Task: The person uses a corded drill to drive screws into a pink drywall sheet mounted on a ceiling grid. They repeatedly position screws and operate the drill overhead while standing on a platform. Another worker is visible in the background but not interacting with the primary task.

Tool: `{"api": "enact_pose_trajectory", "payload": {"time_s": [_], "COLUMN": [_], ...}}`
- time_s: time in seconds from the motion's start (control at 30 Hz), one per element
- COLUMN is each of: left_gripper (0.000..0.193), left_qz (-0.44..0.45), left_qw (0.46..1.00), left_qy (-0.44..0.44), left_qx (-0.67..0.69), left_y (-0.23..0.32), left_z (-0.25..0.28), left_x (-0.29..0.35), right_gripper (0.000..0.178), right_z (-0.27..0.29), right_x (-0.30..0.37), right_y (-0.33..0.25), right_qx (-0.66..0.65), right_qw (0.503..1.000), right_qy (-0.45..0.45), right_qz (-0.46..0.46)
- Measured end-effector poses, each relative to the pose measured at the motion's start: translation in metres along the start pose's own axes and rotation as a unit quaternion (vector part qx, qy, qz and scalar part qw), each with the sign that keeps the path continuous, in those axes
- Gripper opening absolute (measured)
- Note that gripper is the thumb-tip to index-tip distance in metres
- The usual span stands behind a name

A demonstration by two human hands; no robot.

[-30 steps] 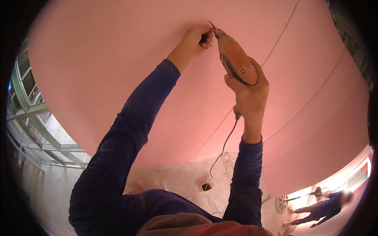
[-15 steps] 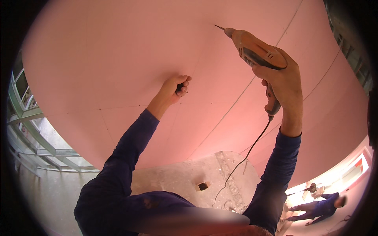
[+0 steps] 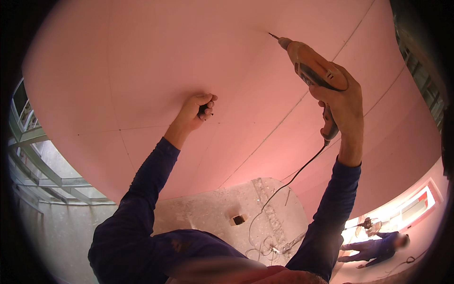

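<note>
My right hand [image 3: 344, 97] is wrapped round the pistol handle of an orange and black corded power drill [image 3: 316, 64]. Its thin dark bit points up and left, with the tip close by the pink ceiling board [image 3: 156, 57]; I cannot tell whether they touch. Lower and to the left, my left hand [image 3: 196, 110] is closed near the same board. Small black pieces [image 3: 203, 110] that look like screws show between its fingers, with one thin end sticking out. The drill's black cable [image 3: 302, 169] hangs from the handle toward the floor.
Seams and small dark dots mark the board. Green-grey metal framing [image 3: 35, 137] shows at the left. On the dusty concrete floor [image 3: 189, 213] lie a small open box [image 3: 238, 219] and loops of cable. At lower right, another person [image 3: 373, 248] in dark clothes stands near a bright opening.
My left hand has shifted left across the board, still closed. The drill has moved slightly right, in the same grip. The view has shifted a little, showing more cable loops on the floor.
</note>
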State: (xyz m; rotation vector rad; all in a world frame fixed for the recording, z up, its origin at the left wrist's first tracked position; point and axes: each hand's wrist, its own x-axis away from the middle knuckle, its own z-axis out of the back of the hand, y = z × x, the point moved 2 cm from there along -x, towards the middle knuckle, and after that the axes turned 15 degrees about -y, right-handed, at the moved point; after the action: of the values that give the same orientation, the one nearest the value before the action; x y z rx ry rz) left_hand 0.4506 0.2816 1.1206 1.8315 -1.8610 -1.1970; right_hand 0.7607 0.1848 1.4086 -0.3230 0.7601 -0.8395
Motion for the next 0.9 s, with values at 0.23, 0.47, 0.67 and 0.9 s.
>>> {"api": "enact_pose_trajectory", "payload": {"time_s": [0.23,0.47,0.67,0.9], "left_gripper": [0.021,0.021,0.022,0.023], "left_qz": [0.005,0.013,0.01,0.007], "left_qw": [1.0,0.998,0.998,0.997], "left_qy": [-0.025,-0.055,-0.065,-0.081], "left_qx": [-0.003,0.008,0.01,0.007], "left_y": [-0.001,-0.002,-0.003,-0.003], "left_z": [0.003,0.003,0.004,0.007], "left_x": [0.001,0.0,-0.002,-0.001], "right_gripper": [0.067,0.068,0.069,0.07], "right_z": [0.001,-0.006,-0.011,-0.014], "right_x": [-0.007,-0.002,-0.002,0.0], "right_y": [0.0,-0.002,-0.004,-0.01], "right_qx": [0.012,0.048,0.073,0.069], "right_qw": [1.0,0.998,0.996,0.995], "right_qy": [0.01,0.036,0.051,0.054], "right_qz": [-0.002,0.004,-0.004,-0.046]}}
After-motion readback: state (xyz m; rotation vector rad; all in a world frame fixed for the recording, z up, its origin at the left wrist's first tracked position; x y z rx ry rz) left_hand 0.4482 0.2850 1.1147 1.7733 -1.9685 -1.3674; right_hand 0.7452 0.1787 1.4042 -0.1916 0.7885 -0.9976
